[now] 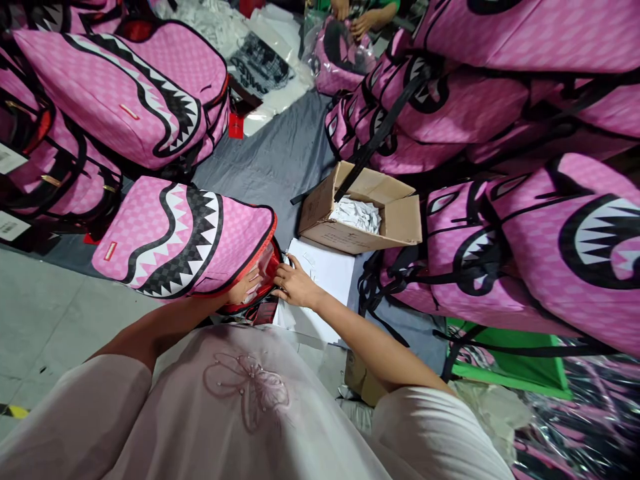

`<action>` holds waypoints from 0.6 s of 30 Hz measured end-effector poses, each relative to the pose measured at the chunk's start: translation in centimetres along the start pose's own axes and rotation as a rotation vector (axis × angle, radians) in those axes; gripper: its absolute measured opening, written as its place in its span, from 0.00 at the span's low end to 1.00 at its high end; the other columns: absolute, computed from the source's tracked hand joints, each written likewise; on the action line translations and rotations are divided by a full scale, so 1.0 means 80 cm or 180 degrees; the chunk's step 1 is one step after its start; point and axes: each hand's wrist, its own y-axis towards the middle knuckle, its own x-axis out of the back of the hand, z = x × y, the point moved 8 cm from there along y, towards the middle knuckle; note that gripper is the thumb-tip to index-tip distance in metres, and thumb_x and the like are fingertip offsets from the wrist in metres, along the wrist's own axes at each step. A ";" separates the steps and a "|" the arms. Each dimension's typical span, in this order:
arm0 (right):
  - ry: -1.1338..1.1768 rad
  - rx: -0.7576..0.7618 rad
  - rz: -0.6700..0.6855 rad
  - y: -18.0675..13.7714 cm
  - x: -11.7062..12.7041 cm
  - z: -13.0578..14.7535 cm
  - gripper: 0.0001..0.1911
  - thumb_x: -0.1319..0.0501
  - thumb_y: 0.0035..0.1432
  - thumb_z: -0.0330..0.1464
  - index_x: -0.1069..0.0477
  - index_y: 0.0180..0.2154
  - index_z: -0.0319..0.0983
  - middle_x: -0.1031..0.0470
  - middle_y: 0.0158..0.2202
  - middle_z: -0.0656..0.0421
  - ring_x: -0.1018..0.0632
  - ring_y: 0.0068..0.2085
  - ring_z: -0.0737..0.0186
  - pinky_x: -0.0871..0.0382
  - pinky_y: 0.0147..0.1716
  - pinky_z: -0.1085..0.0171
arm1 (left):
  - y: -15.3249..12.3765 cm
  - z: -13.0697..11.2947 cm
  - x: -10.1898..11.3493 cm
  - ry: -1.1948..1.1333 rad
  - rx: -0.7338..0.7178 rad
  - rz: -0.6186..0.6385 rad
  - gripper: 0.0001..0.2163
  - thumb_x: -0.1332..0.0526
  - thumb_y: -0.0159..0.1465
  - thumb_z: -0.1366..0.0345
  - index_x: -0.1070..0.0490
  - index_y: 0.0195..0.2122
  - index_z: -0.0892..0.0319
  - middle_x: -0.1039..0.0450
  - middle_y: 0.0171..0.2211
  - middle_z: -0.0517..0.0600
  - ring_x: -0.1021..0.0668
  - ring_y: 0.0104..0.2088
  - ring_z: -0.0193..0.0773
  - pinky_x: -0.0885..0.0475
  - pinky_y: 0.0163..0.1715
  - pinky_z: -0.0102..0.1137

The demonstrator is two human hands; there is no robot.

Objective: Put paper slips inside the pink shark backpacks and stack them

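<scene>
A pink checked backpack (150, 227) with a black-and-white shark-teeth band lies on its back in front of me, its red-lined opening turned right. My left hand (245, 287) reaches into the opening, fingers stretched out along the lining; some clear plastic seems to show beside it. At the opening's right edge, my right hand (296, 283) has its fingers bent and closed on the black rim. Under my right hand lies a white sheet (330, 280) with small slips on it. Just beyond stands an open cardboard box (320, 220) holding many small white packets (357, 215).
Pink backpacks are piled at left (125, 100) and right (480, 113), their black straps hanging near the box. A grey cloth (260, 160) covers the table. At the far side, a co-worker's hands (365, 23) handle a plastic-wrapped bag. A green crate (535, 367) stands lower right.
</scene>
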 end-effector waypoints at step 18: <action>0.0356 -0.0948 -0.0327 0.013 0.005 0.016 0.18 0.48 0.69 0.36 0.26 0.50 0.35 0.25 0.49 0.43 0.27 0.53 0.44 0.59 0.66 0.35 | -0.012 -0.012 0.018 0.0062 -0.0002 -0.0181 0.26 0.36 0.64 0.58 0.34 0.62 0.60 0.44 0.69 0.62 0.40 0.68 0.57 0.44 0.66 0.54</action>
